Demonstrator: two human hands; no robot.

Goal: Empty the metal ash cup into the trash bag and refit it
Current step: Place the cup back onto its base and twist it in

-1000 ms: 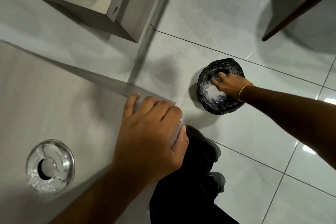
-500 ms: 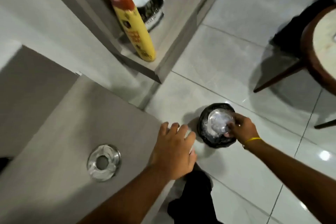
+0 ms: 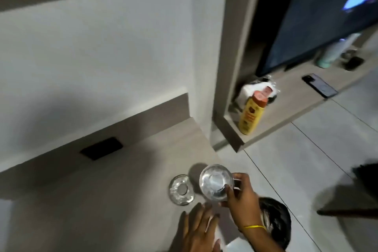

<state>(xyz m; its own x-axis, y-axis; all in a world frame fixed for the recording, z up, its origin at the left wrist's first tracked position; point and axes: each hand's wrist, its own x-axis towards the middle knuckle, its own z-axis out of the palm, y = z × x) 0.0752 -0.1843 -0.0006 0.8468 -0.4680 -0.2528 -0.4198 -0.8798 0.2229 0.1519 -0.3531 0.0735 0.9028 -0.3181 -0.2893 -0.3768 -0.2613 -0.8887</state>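
Observation:
My right hand (image 3: pixel 242 200) grips the shiny metal ash cup (image 3: pixel 215 182) by its right rim and holds it upright above the near corner of the grey counter (image 3: pixel 102 200). Its inside looks bare and reflective. Just left of the cup a round metal ring lid with a centre hole (image 3: pixel 181 189) lies flat on the counter. My left hand (image 3: pixel 199 231) rests palm down with fingers spread on the counter's front edge. The black trash bag (image 3: pixel 275 223) sits on the floor below, partly hidden behind my right forearm.
A yellow spray can (image 3: pixel 252 114) and a white wrapped packet (image 3: pixel 256 90) stand on a low shelf (image 3: pixel 286 108) to the right. A phone (image 3: pixel 319 88) lies further along it under a TV screen (image 3: pixel 327 16). A dark socket plate (image 3: pixel 101 148) sits at the wall base.
My right hand lifted the cup out of the trash bag on the floor and brought it up over the counter beside the ring lid. The view tilted upward toward the wall.

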